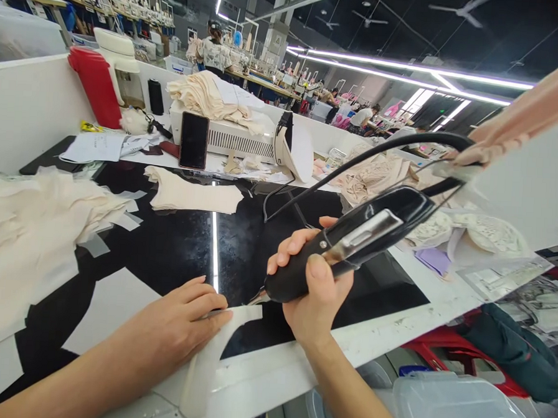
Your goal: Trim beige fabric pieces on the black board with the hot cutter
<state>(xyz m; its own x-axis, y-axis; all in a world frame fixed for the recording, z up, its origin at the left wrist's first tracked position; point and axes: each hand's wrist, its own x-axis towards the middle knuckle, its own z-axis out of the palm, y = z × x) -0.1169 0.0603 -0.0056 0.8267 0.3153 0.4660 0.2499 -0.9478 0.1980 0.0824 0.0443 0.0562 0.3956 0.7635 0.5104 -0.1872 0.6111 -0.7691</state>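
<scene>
While the right hand (315,286) closes in a full fist around the black handheld cutting tool (352,244), the left hand (179,325) lies flat and open, fingers spread, pressing a thin pale curved fabric piece (215,349) against the dark glossy worktable (174,247). The tool's tip meets the upper edge of the fabric just beside the left fingertips, near the table's white front edge. A black cable (356,160) arcs up from the rear of the tool toward the upper right. The fabric appears light, limp and liable to slide on the smooth surface, so it is best held by flat downward pressure close to the tool tip, not by pinching. The tool looks rigid and moderately heavy; its rounded rear body gives the firm hold, with the thumb lying over the top. Further back, a stack of cream fabric pieces (190,195) lies on the table, a loose heap of cream fabric (35,215) at far left, and a dark phone (193,140) stands propped against a white machine housing (236,138).
</scene>
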